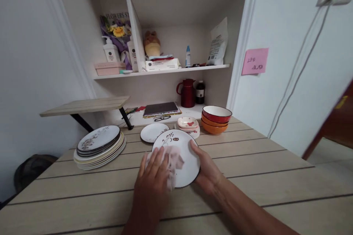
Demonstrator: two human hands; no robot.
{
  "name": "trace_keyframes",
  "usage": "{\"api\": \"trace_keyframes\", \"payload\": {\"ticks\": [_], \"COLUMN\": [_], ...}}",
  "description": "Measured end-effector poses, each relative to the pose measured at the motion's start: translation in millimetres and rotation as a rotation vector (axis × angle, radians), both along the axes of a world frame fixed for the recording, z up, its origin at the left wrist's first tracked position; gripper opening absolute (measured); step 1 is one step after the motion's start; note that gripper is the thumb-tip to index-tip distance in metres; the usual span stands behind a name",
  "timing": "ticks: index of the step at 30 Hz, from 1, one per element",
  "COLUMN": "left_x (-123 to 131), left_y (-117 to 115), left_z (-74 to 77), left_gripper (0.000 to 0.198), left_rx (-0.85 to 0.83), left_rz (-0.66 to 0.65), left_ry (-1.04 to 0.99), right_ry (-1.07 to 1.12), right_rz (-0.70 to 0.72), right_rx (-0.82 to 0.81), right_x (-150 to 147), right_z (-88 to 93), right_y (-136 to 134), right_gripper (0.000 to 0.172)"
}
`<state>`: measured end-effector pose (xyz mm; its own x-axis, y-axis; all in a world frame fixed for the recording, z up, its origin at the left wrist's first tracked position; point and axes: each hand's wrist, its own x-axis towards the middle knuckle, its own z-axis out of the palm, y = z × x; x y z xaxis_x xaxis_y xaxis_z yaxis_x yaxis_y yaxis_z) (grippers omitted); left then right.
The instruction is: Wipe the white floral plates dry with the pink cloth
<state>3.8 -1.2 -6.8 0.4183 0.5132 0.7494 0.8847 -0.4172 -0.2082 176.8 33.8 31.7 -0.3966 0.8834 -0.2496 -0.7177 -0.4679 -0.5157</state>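
A white plate (187, 163) with a dark rim and a brown floral print is tilted up above the table. My right hand (208, 172) grips its right edge, thumb on the face and the other fingers behind. Against the plate's left part, my left hand (154, 172) presses a pale pink cloth (175, 158), slightly blurred. Behind it lies another dark-rimmed white plate (150, 132). Small patterned dishes (188, 122) are stacked just beyond the held plate.
A tall stack of plates (100, 148) stands at the left, near a small raised wooden shelf (85, 105). Red and orange bowls (216, 119) are piled at the back right. Behind are a red thermos jug (188, 93), a dark bottle (200, 92), a laptop (160, 108) and glasses (162, 118).
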Motion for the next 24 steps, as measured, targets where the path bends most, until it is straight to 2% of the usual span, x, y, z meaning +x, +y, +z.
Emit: {"api": "trace_keyframes", "payload": {"ticks": [3, 7, 11, 14, 17, 21, 24], "left_x": [-5, -3, 6, 15, 22, 15, 1], "left_y": [1, 1, 2, 1, 1, 1, 2], "left_z": [-1.8, -5.8, -8.9, -10.6, -11.6, -8.9, -4.5], "left_gripper": [0.041, 0.043, 0.047, 0.046, 0.048, 0.047, 0.043], "left_rx": [0.035, -0.009, -0.136, -0.229, -0.252, -0.137, -0.064], "left_rz": [0.095, 0.096, -0.041, -0.176, -0.212, -0.041, 0.139], "left_ry": [-0.085, -0.123, -0.068, 0.014, 0.057, 0.011, -0.045], "right_ry": [-0.033, -0.079, -0.066, 0.01, 0.035, -0.022, -0.048], "right_rz": [0.067, 0.104, 0.079, 0.131, 0.134, 0.008, 0.027], "right_rx": [-0.019, -0.011, -0.024, -0.088, -0.118, -0.065, -0.036], "right_x": [-11, -27, -31, -24, -9, 3, -3], "right_z": [-5.0, -13.3, -20.6, -21.9, -17.0, -7.8, -8.2], "right_y": [-9, -20, -18, -7, 4, 10, 2], "right_gripper": [0.054, 0.05, 0.047, 0.048, 0.054, 0.056, 0.058]}}
